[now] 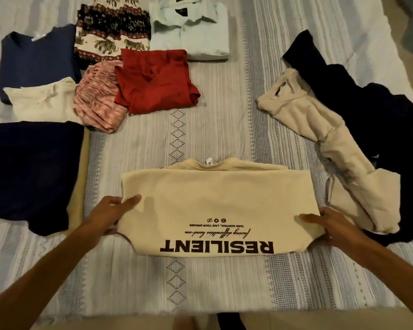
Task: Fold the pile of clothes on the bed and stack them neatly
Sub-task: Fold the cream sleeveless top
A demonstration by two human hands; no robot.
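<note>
Our fingers (131, 201) curl over both short ends of the cream T-shirt (215, 206), left hand (105, 217) and right hand (332, 225) each gripping an edge. It lies between them on the bed (200, 287), long axis left-right, soft printed knit, folded into a rectangle. The unfolded pile (343, 129) lies nearer our right hand.

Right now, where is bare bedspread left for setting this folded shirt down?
Free: the centre strip between the red shirt and the cream RESILIENT shirt, and the near edge. Crowded: folded piles left, unfolded beige trousers right.
</note>
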